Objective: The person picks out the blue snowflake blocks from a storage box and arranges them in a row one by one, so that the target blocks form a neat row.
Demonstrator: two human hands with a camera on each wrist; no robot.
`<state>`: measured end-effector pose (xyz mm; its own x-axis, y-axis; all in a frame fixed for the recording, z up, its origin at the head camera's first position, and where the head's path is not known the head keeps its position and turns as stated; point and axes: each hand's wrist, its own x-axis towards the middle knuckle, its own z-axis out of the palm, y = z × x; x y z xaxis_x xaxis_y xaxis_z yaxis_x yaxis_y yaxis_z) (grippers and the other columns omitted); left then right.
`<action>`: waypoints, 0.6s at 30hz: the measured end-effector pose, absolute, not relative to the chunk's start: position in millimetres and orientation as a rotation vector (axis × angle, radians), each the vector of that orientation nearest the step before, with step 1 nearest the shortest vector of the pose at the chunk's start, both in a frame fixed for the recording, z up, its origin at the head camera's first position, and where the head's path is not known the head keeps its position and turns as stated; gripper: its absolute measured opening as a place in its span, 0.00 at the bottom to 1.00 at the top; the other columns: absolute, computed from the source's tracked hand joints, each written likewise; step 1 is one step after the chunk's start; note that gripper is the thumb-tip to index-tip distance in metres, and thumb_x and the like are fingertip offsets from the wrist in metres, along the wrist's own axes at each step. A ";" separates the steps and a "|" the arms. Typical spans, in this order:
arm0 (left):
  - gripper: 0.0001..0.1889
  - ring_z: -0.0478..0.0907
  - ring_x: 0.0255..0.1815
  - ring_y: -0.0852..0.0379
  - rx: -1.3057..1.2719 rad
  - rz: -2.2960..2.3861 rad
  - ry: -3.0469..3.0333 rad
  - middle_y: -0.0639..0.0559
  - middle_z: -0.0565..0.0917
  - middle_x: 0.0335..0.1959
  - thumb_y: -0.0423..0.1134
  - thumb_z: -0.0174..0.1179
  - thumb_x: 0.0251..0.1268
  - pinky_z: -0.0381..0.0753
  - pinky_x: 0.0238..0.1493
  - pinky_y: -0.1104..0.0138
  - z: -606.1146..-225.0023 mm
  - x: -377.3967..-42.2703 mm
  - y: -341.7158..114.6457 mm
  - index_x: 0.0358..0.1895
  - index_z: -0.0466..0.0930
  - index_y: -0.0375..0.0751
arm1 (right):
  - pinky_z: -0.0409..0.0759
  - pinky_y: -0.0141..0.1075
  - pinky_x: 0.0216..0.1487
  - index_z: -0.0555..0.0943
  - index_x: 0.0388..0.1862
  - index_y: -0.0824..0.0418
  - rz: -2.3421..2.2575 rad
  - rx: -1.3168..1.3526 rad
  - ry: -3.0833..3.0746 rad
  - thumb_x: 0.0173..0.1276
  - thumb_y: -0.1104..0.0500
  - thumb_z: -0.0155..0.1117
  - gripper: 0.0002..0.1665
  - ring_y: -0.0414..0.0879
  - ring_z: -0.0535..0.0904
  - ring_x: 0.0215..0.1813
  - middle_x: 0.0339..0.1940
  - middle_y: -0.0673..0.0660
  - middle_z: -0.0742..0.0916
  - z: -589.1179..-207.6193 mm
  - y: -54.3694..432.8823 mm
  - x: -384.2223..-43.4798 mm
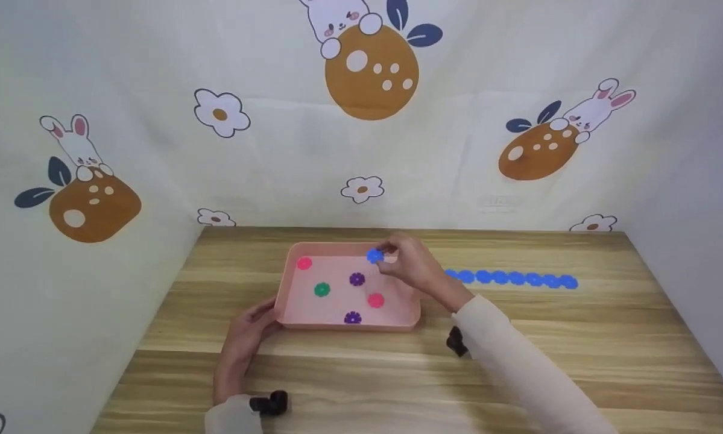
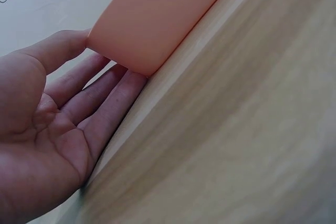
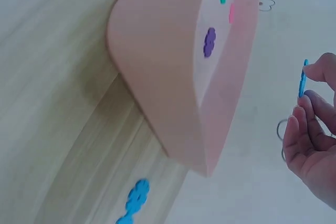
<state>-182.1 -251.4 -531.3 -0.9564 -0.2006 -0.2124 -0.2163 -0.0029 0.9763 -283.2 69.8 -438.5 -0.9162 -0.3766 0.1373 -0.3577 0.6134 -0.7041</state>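
Note:
My right hand (image 1: 410, 264) pinches a blue flower-shaped plastic piece (image 1: 375, 256) between thumb and fingertips, above the back right part of a pink tray (image 1: 348, 327). Edge-on, the same blue piece (image 3: 303, 78) shows in the right wrist view. My left hand (image 1: 248, 331) rests at the tray's front left corner; in the left wrist view its fairly straight fingers (image 2: 113, 103) touch the outer wall, thumb tip at the rim. Inside the tray lie flower pieces: pink (image 1: 304, 263), green (image 1: 322, 290), purple (image 1: 357, 279), a second pink (image 1: 376, 300) and a second purple (image 1: 353, 317).
Right of the tray, a row of several blue flower pieces (image 1: 518, 278) runs across the wooden table (image 1: 373, 374), its left end partly behind the right forearm. A patterned cloth (image 1: 277, 169) hangs behind the table. Black wrist devices (image 1: 269, 402) sit by both sleeves.

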 end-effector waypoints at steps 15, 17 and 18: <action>0.24 0.77 0.67 0.47 -0.478 2.082 2.227 0.35 0.73 0.71 0.39 0.59 0.74 0.84 0.60 0.67 -529.1 -180.3 -253.5 0.69 0.71 0.36 | 0.84 0.46 0.49 0.85 0.53 0.64 -1.284 -0.505 2.978 0.63 0.61 0.70 0.19 0.56 0.83 0.52 0.48 0.61 0.88 -452.4 194.2 -277.4; 0.24 0.78 0.66 0.48 -0.475 2.077 2.226 0.36 0.73 0.71 0.39 0.58 0.74 0.84 0.59 0.68 -528.8 -180.8 -253.4 0.70 0.71 0.36 | 0.84 0.44 0.49 0.85 0.53 0.63 -1.260 -0.469 3.007 0.64 0.61 0.70 0.18 0.55 0.83 0.52 0.49 0.61 0.88 -453.9 213.7 -275.4; 0.24 0.78 0.66 0.49 -0.472 2.078 2.224 0.36 0.73 0.71 0.39 0.58 0.74 0.84 0.59 0.69 -528.7 -181.1 -252.9 0.70 0.71 0.37 | 0.83 0.43 0.49 0.85 0.54 0.63 -1.245 -0.446 3.019 0.64 0.61 0.70 0.18 0.54 0.83 0.52 0.50 0.61 0.88 -454.2 223.5 -274.0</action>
<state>-181.1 -252.9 -528.7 -0.9512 -0.1792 -0.2513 -0.2629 0.0436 0.9638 -274.0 223.5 -454.2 -0.9517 -0.1882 0.2428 -0.3046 0.6800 -0.6669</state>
